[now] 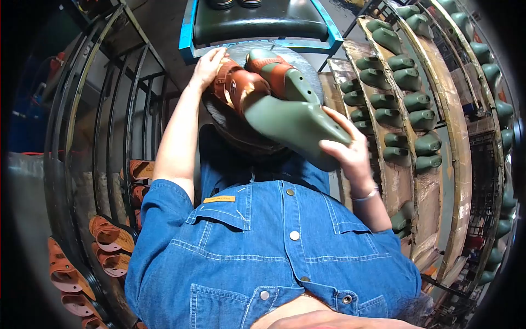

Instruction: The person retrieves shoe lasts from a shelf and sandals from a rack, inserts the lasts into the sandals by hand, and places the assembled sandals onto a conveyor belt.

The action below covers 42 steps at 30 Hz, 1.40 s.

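Observation:
My right hand [353,151] is closed round the heel end of a green shoe last [290,122], thumb on one side and fingers on the other. The last's other end sits inside a brown sandal upper [233,85]. At the upper's far end, my left hand [210,67] grips the brown straps, its fingers curled over the edge. Just beyond lies a second green last [300,88] with small holes, a brown sandal upper [276,70] around it. Both rest on or above a dark round stand [219,118] before my lap; the held pair hides part of it.
A blue-framed bench with a black top [260,24] stands ahead, dark shoes at its far edge. To the right, rack shelves [402,109] carry rows of green lasts. On the left are black metal racks [104,82] and several brown sandals [112,236].

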{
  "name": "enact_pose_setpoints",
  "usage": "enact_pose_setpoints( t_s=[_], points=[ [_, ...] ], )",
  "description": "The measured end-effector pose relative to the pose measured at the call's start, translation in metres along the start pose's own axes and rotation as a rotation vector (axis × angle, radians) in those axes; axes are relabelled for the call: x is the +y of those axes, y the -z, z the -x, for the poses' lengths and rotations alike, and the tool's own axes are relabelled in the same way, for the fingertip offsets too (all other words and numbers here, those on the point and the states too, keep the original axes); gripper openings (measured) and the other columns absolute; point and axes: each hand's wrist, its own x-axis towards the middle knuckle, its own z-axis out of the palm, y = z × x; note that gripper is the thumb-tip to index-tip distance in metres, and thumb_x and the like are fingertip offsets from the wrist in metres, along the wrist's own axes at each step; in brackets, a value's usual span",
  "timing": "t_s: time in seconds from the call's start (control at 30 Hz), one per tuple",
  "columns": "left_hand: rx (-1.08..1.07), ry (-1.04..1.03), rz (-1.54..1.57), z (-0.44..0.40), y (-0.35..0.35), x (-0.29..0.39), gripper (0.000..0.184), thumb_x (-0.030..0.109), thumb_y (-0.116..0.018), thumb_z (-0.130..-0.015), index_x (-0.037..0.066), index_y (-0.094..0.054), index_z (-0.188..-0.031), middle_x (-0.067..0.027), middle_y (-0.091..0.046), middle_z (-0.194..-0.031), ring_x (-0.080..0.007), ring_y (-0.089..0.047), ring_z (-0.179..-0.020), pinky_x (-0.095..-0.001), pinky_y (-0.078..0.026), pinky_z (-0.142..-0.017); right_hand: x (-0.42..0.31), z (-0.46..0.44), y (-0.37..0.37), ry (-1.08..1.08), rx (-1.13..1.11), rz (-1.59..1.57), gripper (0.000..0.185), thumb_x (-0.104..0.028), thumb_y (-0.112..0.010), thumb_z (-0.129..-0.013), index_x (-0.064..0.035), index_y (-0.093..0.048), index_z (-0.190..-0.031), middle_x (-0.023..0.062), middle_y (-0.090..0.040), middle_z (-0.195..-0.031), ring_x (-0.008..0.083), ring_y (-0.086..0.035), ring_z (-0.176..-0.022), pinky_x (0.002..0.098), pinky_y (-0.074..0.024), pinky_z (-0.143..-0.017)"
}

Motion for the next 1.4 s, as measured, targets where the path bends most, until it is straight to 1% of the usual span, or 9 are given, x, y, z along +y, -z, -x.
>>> enact_pose_setpoints(
  t_s=[0.2,0.37,0.5,0.67,0.87,0.93,1.1,1.23,1.4],
  points=[
    [0.088,-0.016,0.277,0.024,-0.018,-0.007,0.043,0.031,-0.052,-0.107,-0.001,-0.058,-0.134,-0.0128,-0.07,-0.122,-0.018,-0.064,-0.11,-0.0314,-0.047,-0.102,0.077,-0.066,-0.119,0.711,0.184,0.35,0.054,-0.003,-0.073,-0.082,0.0004,-0.057,-0.134,0.0281,-0.059,-0.136,0.0386,-0.056,-0.132,0.0451,-0.0386,-0.115],
    [0.215,-0.134,-0.01,0.078,-0.017,0.036,0.049,0.031,-0.057,-0.103,-0.007,-0.057,-0.133,-0.0248,-0.059,-0.137,-0.0308,-0.055,-0.132,-0.0368,-0.041,-0.112,0.081,-0.071,-0.107,0.625,0.035,0.17,0.048,-0.008,-0.069,-0.087,0.0014,-0.057,-0.133,0.0274,-0.045,-0.152,0.0385,-0.045,-0.142,0.0472,-0.0329,-0.118],
    [0.192,-0.345,-0.085,0.171,-0.048,0.134,0.057,0.023,-0.082,-0.082,-0.006,-0.06,-0.126,-0.0251,-0.057,-0.133,-0.0381,-0.056,-0.127,-0.0447,-0.043,-0.111,0.066,-0.084,-0.091,0.632,-0.01,0.155,0.045,-0.021,-0.065,-0.092,0.0012,-0.061,-0.13,0.0265,-0.049,-0.15,0.0372,-0.045,-0.142,0.0463,-0.0327,-0.118],
    [0.115,-0.315,-0.181,0.201,-0.069,0.149,0.059,0.017,-0.09,-0.068,0.002,-0.057,-0.115,-0.0167,-0.053,-0.114,-0.0333,-0.057,-0.108,-0.0413,-0.05,-0.095,0.051,-0.094,-0.1,0.648,0.014,0.086,0.028,-0.008,-0.064,-0.086,-0.0007,-0.068,-0.113,0.0104,-0.058,-0.096,0.0188,-0.057,-0.086,0.0307,-0.0483,-0.077],
    [0.119,-0.328,-0.271,0.198,-0.082,0.152,0.048,0.008,-0.086,-0.069,0.003,-0.051,-0.102,-0.0127,-0.049,-0.099,-0.0291,-0.057,-0.089,-0.0387,-0.049,-0.079,0.064,-0.094,-0.094,0.612,0.011,-0.01,0.024,-0.017,-0.062,-0.089,-0.0001,-0.069,-0.105,0.0075,-0.056,-0.081,0.0185,-0.055,-0.072,0.0324,-0.0454,-0.067],
    [0.141,-0.383,-0.274,0.198,-0.088,0.145,0.043,0.003,-0.083,-0.07,0.004,-0.051,-0.1,-0.0133,-0.049,-0.098,-0.031,-0.056,-0.088,-0.0398,-0.048,-0.078,0.067,-0.097,-0.1,0.675,0.092,-0.035,0.046,-0.041,-0.052,-0.098,0.0019,-0.07,-0.094,0.0074,-0.06,-0.078,0.0153,-0.054,-0.069,0.0292,-0.0423,-0.065],
    [0.294,-0.653,-0.423,0.201,-0.109,0.102,0.044,0.001,-0.083,-0.069,0.005,-0.054,-0.102,-0.0142,-0.053,-0.107,-0.0347,-0.055,-0.101,-0.0446,-0.046,-0.096,0.083,-0.105,-0.105,0.708,0.148,-0.132,0.042,-0.035,-0.055,-0.098,0.0016,-0.068,-0.081,0.0087,-0.06,-0.07,0.0171,-0.055,-0.062,0.031,-0.0417,-0.058],
    [0.257,-0.515,-0.298,0.208,-0.101,0.101,0.045,0.005,-0.085,-0.071,0.009,-0.058,-0.107,-0.0165,-0.049,-0.123,-0.0364,-0.05,-0.119,-0.0516,-0.04,-0.108,0.078,-0.093,-0.099,0.8,0.21,0.09,0.006,-0.001,-0.069,-0.085,0.0004,-0.068,-0.079,0.0133,-0.06,-0.071,0.0275,-0.06,-0.066,0.0361,-0.0467,-0.061],
    [0.22,-0.212,-0.161,0.194,-0.086,0.095,0.094,0.019,-0.094,-0.062,0.008,-0.042,-0.139,-0.0277,-0.028,-0.158,-0.0431,-0.038,-0.142,-0.0477,-0.036,-0.117,0.043,-0.045,-0.042,0.865,0.38,0.561,0.016,-0.014,-0.08,-0.078,-0.0044,-0.072,-0.087,0.0204,-0.065,-0.116,0.0384,-0.065,-0.102,0.0491,-0.0494,-0.093]
  ],
)
